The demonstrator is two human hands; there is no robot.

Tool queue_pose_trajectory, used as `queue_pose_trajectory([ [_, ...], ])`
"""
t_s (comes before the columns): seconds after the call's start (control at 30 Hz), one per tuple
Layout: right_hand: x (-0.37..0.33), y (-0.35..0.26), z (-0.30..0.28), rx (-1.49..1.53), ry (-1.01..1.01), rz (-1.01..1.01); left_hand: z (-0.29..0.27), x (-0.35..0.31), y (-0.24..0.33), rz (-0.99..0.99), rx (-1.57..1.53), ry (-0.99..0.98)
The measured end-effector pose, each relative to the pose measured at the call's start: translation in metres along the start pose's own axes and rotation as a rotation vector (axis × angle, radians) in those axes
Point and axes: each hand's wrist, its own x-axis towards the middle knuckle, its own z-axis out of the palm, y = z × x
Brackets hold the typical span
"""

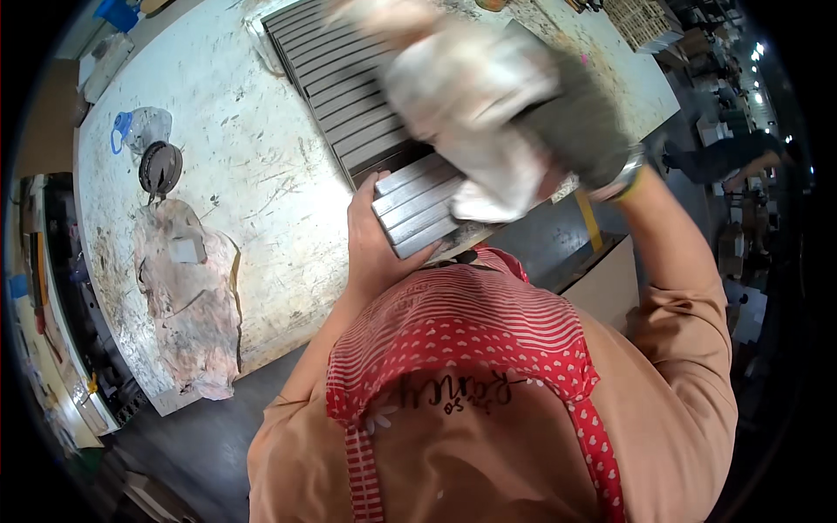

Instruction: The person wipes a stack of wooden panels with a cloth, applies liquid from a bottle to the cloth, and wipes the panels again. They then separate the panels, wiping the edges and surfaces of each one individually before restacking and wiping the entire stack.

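Wiping appears to be under way on the silver ribbed piece (411, 207), which is held at the near edge of the desk (279, 227), just beside a dark slatted panel (344, 109). Its left end is pinched in the grip of the left hand (368, 242). A bunched white cloth (475, 78) seems to be clasped by the right hand (582, 131), dark-covered as if gloved, though finger positions are lost in blur. The exposed silver faces look bright and even; the remainder is hidden by the cloth, so what is left there cannot be told. The piece is not yet released, and whether the panel has been treated cannot be judged.
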Motion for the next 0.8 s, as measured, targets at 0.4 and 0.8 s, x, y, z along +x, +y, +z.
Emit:
queue_pose_trajectory([
  [0.4, 0.007, -0.059, 0.047, 0.25, 0.003, 0.116, 0.011, -0.011, -0.049, 0.217, -0.089, -0.127],
  [0.8, -0.046, 0.029, -0.046, 0.249, 0.095, 0.439, 0.01, -0.005, -0.018, -0.667, -0.646, -0.012],
])
